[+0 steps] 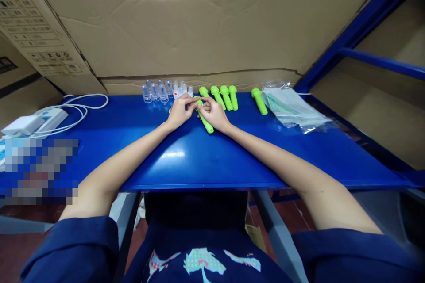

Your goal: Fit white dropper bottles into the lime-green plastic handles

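My right hand (215, 115) is closed round a lime-green plastic flashlight (207, 126), whose narrow handle end points toward me. The fingers of my left hand (178, 111) pinch at the wide head end, and the fingertips of both hands meet there. What lies between those fingertips is too small to make out. A small green piece (170, 110) shows at the left edge of my left hand. Just behind my hands stand several white translucent pieces (176, 90), one with a red dot. Several matching green flashlights (225, 97) lie in a row beyond my right hand.
Several clear plastic cylinders (146, 94) stand at the back left. Another green flashlight (260, 101) lies near a clear bag of face masks (295, 107) on the right. A white power strip (49, 120) with cables occupies the left. Cardboard (199, 31) walls the blue table (206, 163) behind.
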Demonstrator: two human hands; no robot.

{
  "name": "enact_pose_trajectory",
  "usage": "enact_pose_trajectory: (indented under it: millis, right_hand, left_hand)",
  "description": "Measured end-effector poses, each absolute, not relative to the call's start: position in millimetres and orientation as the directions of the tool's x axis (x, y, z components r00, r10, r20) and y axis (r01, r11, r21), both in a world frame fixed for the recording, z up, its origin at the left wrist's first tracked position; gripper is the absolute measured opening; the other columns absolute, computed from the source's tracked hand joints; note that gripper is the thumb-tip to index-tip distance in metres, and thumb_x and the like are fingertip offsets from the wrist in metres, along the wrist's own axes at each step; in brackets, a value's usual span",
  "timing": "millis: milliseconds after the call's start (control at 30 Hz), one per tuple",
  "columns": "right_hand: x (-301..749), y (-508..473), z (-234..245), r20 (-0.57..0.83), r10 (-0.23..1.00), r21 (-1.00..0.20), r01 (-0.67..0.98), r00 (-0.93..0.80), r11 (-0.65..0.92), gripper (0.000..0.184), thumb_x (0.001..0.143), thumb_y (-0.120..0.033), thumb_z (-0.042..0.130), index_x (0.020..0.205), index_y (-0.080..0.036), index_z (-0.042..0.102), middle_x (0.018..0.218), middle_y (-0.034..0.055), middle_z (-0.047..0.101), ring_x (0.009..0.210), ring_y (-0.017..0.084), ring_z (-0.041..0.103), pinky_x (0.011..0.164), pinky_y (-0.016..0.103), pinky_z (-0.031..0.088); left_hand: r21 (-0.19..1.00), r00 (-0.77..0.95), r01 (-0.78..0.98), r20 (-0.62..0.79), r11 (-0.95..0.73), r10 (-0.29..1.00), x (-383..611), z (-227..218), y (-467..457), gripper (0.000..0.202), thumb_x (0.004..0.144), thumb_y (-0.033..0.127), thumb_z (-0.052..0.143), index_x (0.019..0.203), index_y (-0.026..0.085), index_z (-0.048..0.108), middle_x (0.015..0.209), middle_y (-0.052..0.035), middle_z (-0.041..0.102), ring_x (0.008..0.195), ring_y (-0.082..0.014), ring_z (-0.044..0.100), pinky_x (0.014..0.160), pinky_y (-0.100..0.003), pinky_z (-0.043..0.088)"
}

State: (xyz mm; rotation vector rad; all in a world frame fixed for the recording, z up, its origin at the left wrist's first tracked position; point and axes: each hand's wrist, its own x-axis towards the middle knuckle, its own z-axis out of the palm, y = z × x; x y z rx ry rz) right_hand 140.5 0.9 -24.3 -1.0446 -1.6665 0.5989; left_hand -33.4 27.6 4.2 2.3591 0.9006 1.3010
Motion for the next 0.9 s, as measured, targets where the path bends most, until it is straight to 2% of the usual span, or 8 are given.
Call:
enact_pose_trajectory:
  millis: [100,200,400,567,733,900]
  right_hand:
    - [140.4,-0.3,-23.6,0.504,0.859,-0.789,0.357,-0.089,0.500,0.073,0.089,-0.075,0.059,0.127,-0.013,0.056,0.076,0.0044,0.068,0.068,0.023,0.076,0.065,0.034,0.060]
    - [140.3,-0.9,-23.3,0.506,0.857,-0.785,0.362,-0.095,0.503,0.071,0.089,-0.076,0.057,0.126,-0.016,0.056,0.076,0.0035,0.068,0.068,0.022,0.075,0.066,0.034,0.060]
    - [138.5,0.3,-22.3,0.546,0.833,-0.730,0.440,-0.082,0.522,0.063,0.092,-0.072,0.054,0.124,-0.018,0.056,0.078,0.0039,0.065,0.065,0.020,0.069,0.065,0.035,0.056]
    - [136.3,2.0,-22.1,0.584,0.808,-0.673,0.512,-0.076,0.534,0.052,0.094,-0.061,0.054,0.124,-0.018,0.055,0.076,0.0019,0.062,0.065,0.018,0.063,0.069,0.034,0.055]
    - [135.6,0.7,-21.7,0.580,0.810,-0.655,0.545,-0.081,0.524,0.039,0.094,-0.042,0.058,0.125,-0.018,0.056,0.073,-0.0003,0.059,0.063,0.018,0.061,0.070,0.034,0.055]
    - [136.5,-1.6,-19.1,0.608,0.786,-0.599,0.587,-0.111,0.545,0.038,0.094,-0.032,0.055,0.128,-0.015,0.058,0.076,0.0029,0.062,0.067,0.020,0.063,0.075,0.037,0.057]
  left_hand:
    - [0.541,0.386,0.364,0.653,-0.758,0.651,-32.8,5.0,27.2,0.024,0.092,0.014,0.066,0.110,0.016,0.081,0.084,-0.0052,0.067,0.075,-0.0155,0.061,0.075,-0.028,0.050]
    - [0.560,0.370,0.361,0.648,-0.745,0.666,-31.2,6.1,26.1,0.024,0.090,0.012,0.066,0.109,0.015,0.081,0.083,-0.0048,0.067,0.071,-0.0144,0.060,0.072,-0.027,0.050]
    - [0.571,0.307,0.438,0.631,-0.694,0.713,-28.0,14.0,21.2,0.021,0.087,0.012,0.068,0.103,0.015,0.081,0.084,-0.0045,0.070,0.067,-0.0131,0.058,0.073,-0.028,0.050]
    - [0.649,0.250,0.437,0.578,-0.623,0.777,-28.2,16.6,22.0,0.016,0.083,0.013,0.072,0.098,0.014,0.079,0.085,-0.0039,0.071,0.063,-0.0110,0.058,0.069,-0.026,0.050]
    - [0.699,0.240,0.407,0.540,-0.589,0.807,-29.9,13.7,27.2,0.013,0.082,0.014,0.075,0.095,0.014,0.077,0.081,-0.0027,0.070,0.063,-0.0102,0.058,0.069,-0.025,0.050]
    - [0.798,0.254,0.297,0.463,-0.524,0.849,-31.2,10.6,30.7,0.015,0.083,0.015,0.076,0.098,0.012,0.076,0.077,-0.0020,0.067,0.060,-0.0084,0.055,0.063,-0.022,0.046]
